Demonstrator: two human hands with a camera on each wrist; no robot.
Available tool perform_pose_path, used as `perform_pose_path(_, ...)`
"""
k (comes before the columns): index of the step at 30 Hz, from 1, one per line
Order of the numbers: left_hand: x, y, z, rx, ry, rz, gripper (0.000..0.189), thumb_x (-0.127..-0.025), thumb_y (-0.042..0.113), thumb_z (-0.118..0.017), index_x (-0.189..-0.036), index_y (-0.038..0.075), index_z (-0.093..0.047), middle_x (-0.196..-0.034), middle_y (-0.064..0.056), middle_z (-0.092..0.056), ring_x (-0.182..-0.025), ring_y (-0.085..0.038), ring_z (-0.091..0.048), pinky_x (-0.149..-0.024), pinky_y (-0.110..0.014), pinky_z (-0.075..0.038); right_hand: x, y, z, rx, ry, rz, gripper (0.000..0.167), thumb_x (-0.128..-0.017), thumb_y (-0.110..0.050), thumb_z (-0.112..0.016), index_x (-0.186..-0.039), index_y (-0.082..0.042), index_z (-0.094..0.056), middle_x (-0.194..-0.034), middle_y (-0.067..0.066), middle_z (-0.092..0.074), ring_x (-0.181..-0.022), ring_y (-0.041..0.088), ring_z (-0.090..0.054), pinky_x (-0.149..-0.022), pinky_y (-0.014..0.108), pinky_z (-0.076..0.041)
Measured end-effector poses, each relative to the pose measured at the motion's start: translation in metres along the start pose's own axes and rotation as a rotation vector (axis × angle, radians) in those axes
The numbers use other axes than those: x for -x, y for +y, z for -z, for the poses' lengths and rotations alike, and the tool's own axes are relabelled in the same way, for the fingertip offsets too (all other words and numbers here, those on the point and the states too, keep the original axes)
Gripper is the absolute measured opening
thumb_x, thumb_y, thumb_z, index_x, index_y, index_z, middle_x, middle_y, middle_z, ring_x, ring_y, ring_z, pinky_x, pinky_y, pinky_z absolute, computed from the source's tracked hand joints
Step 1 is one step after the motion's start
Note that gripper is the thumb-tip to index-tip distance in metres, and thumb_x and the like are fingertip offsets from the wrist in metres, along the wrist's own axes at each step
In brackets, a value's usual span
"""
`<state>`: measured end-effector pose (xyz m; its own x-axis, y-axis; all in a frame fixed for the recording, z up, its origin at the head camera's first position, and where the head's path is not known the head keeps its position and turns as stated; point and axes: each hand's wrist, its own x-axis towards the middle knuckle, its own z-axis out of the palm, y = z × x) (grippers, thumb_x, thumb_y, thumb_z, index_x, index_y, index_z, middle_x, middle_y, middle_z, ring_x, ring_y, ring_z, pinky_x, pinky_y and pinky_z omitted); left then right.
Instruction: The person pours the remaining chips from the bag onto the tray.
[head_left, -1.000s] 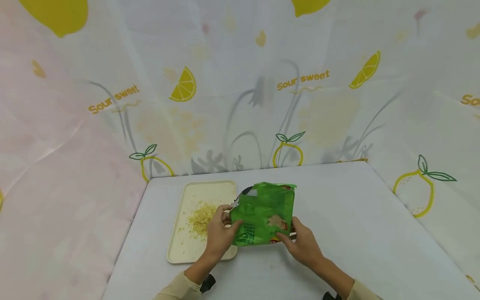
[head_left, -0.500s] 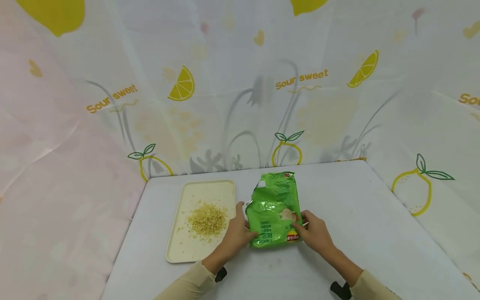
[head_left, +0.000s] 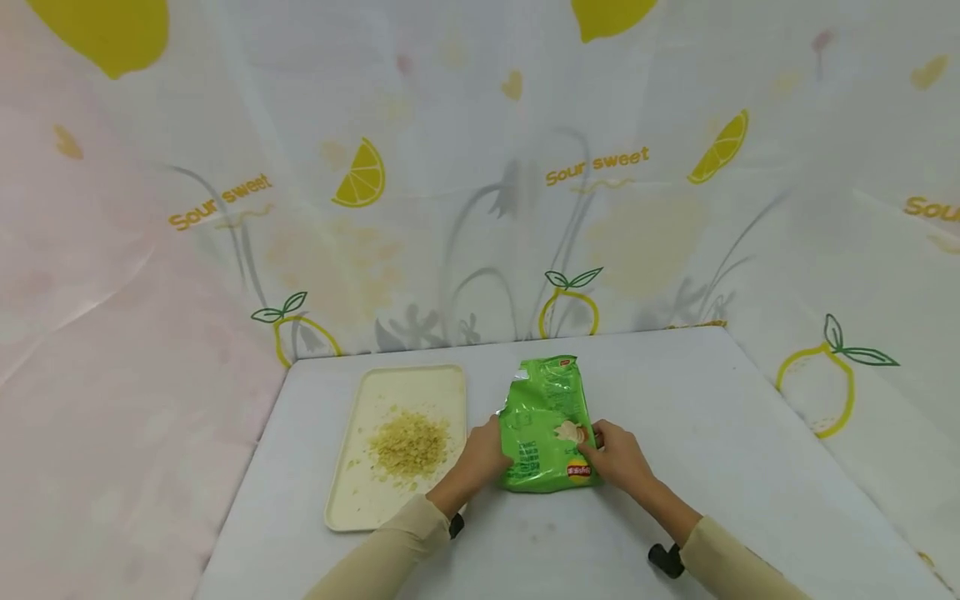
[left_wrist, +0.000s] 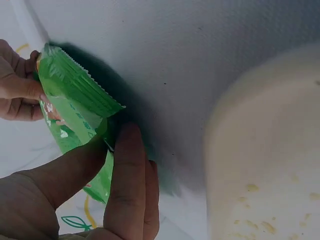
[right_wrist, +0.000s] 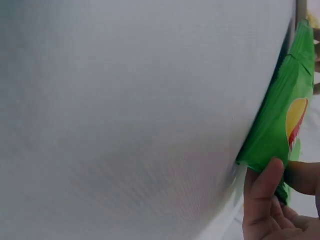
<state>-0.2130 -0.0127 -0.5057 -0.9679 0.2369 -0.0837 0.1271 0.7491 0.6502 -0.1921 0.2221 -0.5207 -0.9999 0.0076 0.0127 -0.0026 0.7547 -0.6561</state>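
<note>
A green chip bag (head_left: 543, 425) with a torn upper left edge lies close over the table in front of me. My left hand (head_left: 483, 454) pinches its left side between thumb and fingers, as the left wrist view also shows. At the opposite side my right hand (head_left: 618, 454) grips the lower right edge, thumb on the front near the round logo and fingers behind. In the right wrist view the bag's sealed bottom corner (right_wrist: 265, 155) sits by the thumb and fingers. Left of the bag is a cream tray (head_left: 348, 492) bearing a heap of crushed chips (head_left: 408, 446).
The white table (head_left: 690, 433) runs back to a lemon-printed cloth wall (head_left: 480, 208). More cloth stands along the left and right sides. The tray's right rim is right beside my left wrist.
The bag has swung more upright and shifted right, away from the tray, and has come down lower. My left hand moved right with it; the heap of crushed chips is now fully uncovered.
</note>
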Motion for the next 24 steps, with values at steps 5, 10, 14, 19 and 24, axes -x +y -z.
perform_pose_path(5,-0.001,0.001,0.003,-0.016,0.014,-0.007,0.039,-0.071,-0.001,-0.076,-0.105,-0.008,-0.057,-0.078,-0.009,-0.057,-0.066,-0.019,-0.051,-0.058,-0.031,-0.047,-0.005,-0.001,0.001,0.03,-0.017,-0.017,0.028,-0.089,-0.014,-0.071,-0.105,0.007,-0.063,-0.079,0.006,-0.06,-0.068,0.015,-0.051,-0.055,0.027,-0.041)
perform_pose_path(10,0.003,0.01,0.005,-0.029,-0.007,0.07,0.067,-0.08,0.01,-0.078,-0.129,-0.022,-0.044,-0.1,-0.027,-0.065,-0.085,-0.031,-0.063,-0.074,-0.041,-0.055,-0.002,0.003,0.006,0.058,-0.04,-0.026,0.039,-0.091,-0.022,-0.068,-0.112,0.01,-0.062,-0.084,0.009,-0.066,-0.072,0.016,-0.057,-0.057,0.028,-0.046)
perform_pose_path(14,0.002,0.019,0.009,-0.055,-0.016,0.066,0.065,-0.093,0.021,-0.068,-0.133,-0.023,-0.041,-0.106,-0.034,-0.064,-0.089,-0.035,-0.066,-0.073,-0.044,-0.055,0.004,0.008,0.017,0.064,-0.042,-0.063,0.044,-0.094,-0.024,-0.065,-0.119,0.012,-0.06,-0.093,0.015,-0.071,-0.074,0.018,-0.064,-0.059,0.03,-0.051)
perform_pose_path(19,0.012,0.012,0.038,0.011,0.071,-0.115,0.026,-0.1,0.009,-0.055,-0.08,-0.004,-0.065,-0.063,-0.006,-0.057,-0.052,-0.013,-0.052,-0.045,-0.024,-0.041,0.014,0.012,0.025,0.081,-0.042,-0.044,0.04,-0.095,-0.021,-0.063,-0.118,0.012,-0.06,-0.094,0.016,-0.073,-0.076,0.021,-0.067,-0.06,0.033,-0.054)
perform_pose_path(24,0.029,-0.02,0.094,-0.021,0.226,-0.229,0.024,-0.09,0.014,-0.072,-0.067,0.008,-0.069,-0.057,0.001,-0.062,-0.047,-0.003,-0.054,-0.045,-0.019,-0.044,0.016,0.016,0.035,0.152,0.172,0.204,0.027,-0.093,-0.015,-0.067,-0.114,0.003,-0.067,-0.097,0.013,-0.073,-0.08,0.023,-0.07,-0.061,0.033,-0.055)
